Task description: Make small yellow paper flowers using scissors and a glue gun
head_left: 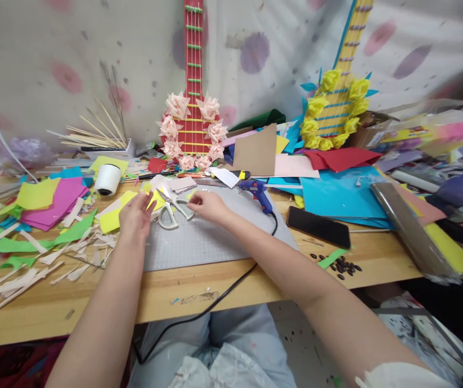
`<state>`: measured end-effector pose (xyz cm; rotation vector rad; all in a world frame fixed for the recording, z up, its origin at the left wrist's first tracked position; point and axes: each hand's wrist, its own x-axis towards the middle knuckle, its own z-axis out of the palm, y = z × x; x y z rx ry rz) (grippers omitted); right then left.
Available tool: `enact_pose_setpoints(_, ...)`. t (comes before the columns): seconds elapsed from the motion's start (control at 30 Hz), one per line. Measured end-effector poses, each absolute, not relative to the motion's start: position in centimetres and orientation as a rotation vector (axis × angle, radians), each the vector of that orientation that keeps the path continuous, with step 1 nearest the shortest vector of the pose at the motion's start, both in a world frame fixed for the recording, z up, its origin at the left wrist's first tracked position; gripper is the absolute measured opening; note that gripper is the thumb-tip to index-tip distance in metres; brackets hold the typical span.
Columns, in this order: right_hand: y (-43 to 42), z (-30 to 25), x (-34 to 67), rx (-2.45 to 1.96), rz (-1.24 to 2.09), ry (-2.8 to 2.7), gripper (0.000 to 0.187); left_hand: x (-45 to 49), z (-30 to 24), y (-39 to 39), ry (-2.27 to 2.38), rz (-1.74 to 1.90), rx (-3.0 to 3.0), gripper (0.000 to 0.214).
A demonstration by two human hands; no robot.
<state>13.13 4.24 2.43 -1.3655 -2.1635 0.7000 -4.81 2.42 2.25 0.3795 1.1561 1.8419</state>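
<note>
A pair of scissors [168, 209] with pale grey-green handles rests on the grey cutting mat [211, 242], blades spread and pointing away from me. To their left is my left hand [135, 214], its fingers apart beside yellow paper [113, 216]. My right hand [209, 207] is closed in a pinch right at the right handle loop. Whether those fingertips grip the loop or some small piece is hidden. Pale paper pieces [182, 185] lie just beyond the scissors. A blue glue gun [257, 195] lies at the mat's right side, its black cord running toward me.
A white thread spool [108, 179] stands left of the mat, among paper scraps [73, 250]. A black phone [318, 226] and small dark beads [342, 265] lie right. Behind stand a red paper guitar [194, 116], a yellow one [334, 110] and a box of sticks [112, 148].
</note>
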Motion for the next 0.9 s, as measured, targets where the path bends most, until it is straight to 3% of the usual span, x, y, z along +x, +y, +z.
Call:
enact_pose_setpoints(0.2, 3.0, 2.5, 7.3, -1.567, 0.18, -2.422, 0.06, -5.7, 1.8, 1.7, 1.097, 1.823, 0.255, 0.012)
enact_pose_setpoints(0.47, 3.4, 3.6, 6.3, -1.78, 0.323, -2.456, 0.041, -4.9, 1.2, 1.6, 1.034, 1.822, 0.213, 0.01)
enact_pose_setpoints(0.63, 5.1, 5.1, 8.6, -1.757, 0.61, -2.432, 0.046, -4.5, 1.2, 1.5, 1.005, 1.81, 0.183, 0.014)
enact_pose_setpoints(0.77, 5.7, 6.2, 12.3, -1.543, 0.914, -2.42, 0.035, -4.4, 1.5, 1.5, 0.953, 1.788, 0.126, 0.017)
enact_pose_setpoints(0.83, 5.5, 6.3, 14.1, -1.481, 0.876, -2.391, 0.03, -4.3, 1.5, 1.5, 0.931, 1.767, 0.117, 0.016)
enact_pose_setpoints(0.9, 5.1, 6.2, 15.5, -1.408, 0.771, -2.367, 0.038, -4.1, 1.6, 1.4, 0.917, 1.74, 0.117, 0.015)
